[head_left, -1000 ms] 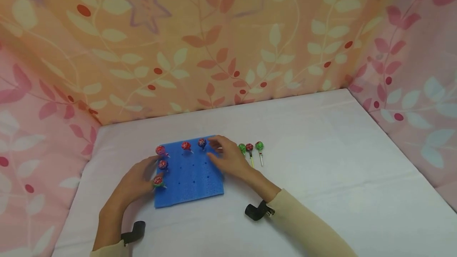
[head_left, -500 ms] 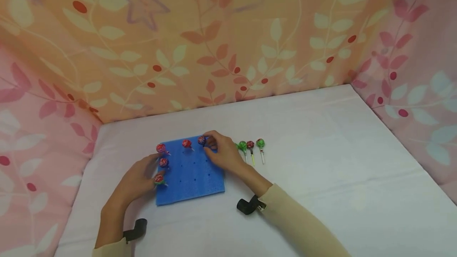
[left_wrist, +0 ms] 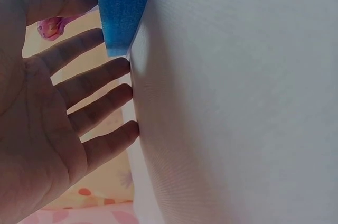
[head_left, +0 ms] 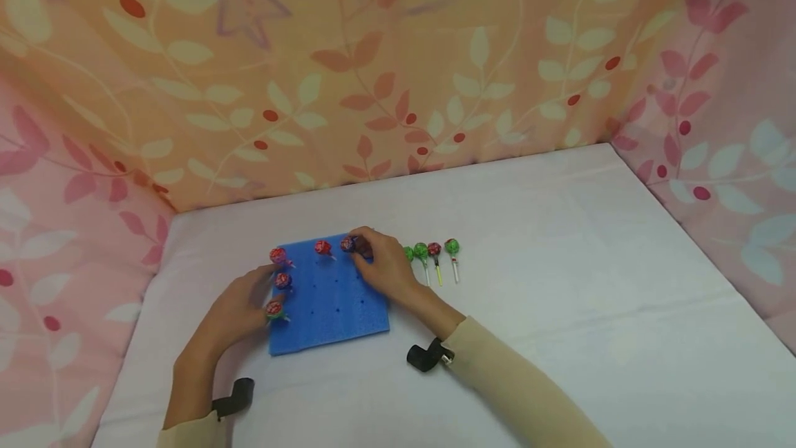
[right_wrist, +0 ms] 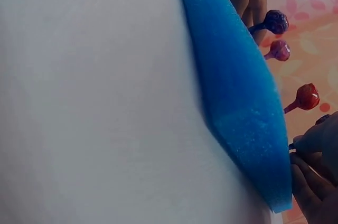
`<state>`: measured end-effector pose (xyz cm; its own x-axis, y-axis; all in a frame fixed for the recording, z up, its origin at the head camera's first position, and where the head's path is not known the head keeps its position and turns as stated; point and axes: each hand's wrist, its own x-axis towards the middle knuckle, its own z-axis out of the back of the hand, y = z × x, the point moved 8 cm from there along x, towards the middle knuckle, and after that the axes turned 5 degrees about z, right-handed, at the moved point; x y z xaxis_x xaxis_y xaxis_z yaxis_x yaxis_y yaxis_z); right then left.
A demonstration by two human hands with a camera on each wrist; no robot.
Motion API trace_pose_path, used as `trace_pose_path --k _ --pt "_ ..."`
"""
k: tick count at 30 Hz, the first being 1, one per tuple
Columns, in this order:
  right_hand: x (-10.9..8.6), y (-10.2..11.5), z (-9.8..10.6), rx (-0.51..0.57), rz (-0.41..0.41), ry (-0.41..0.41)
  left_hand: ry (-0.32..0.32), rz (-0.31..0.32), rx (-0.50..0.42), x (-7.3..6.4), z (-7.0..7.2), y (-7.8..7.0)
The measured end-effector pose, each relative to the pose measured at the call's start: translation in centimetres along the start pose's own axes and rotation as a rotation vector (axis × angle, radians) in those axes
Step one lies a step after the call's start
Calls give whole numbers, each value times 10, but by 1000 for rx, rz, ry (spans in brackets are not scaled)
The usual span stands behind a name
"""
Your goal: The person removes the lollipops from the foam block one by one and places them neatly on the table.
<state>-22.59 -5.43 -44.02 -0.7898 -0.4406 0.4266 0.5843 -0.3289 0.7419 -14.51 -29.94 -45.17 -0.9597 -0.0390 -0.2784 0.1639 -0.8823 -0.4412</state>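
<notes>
A blue foam board (head_left: 336, 327) with small holes lies on the table. My right hand (head_left: 387, 267) pinches a dark blue lollipop (head_left: 347, 245) at the board's far right corner; its stick meets the foam in the right wrist view. A red lollipop (head_left: 323, 247) stands along the far edge. Down the left side stand a pink lollipop (head_left: 278, 255), a purple-blue lollipop (head_left: 283, 281) and a green-and-red lollipop (head_left: 274, 310). My left hand (head_left: 231, 313) steadies the board's left edge. Its fingers (left_wrist: 95, 78) are spread and fairly straight, with the thumb over the top.
Right of the board lie several loose lollipops, among them a green lollipop (head_left: 452, 247) and a dark red lollipop (head_left: 434, 249); my right hand partly covers this group. White cloth covers the table (head_left: 560, 282). Patterned curtains (head_left: 385, 88) close off the back and sides.
My right hand has moved slightly left to the dark blue lollipop, and its fingers have closed around it. My left hand stays at the board's left edge.
</notes>
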Motion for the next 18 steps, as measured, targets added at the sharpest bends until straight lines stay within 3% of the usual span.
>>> trace_pose_path --k 18 --pt "0 3 7 45 21 -69 4 4 -17 0 -1 0"
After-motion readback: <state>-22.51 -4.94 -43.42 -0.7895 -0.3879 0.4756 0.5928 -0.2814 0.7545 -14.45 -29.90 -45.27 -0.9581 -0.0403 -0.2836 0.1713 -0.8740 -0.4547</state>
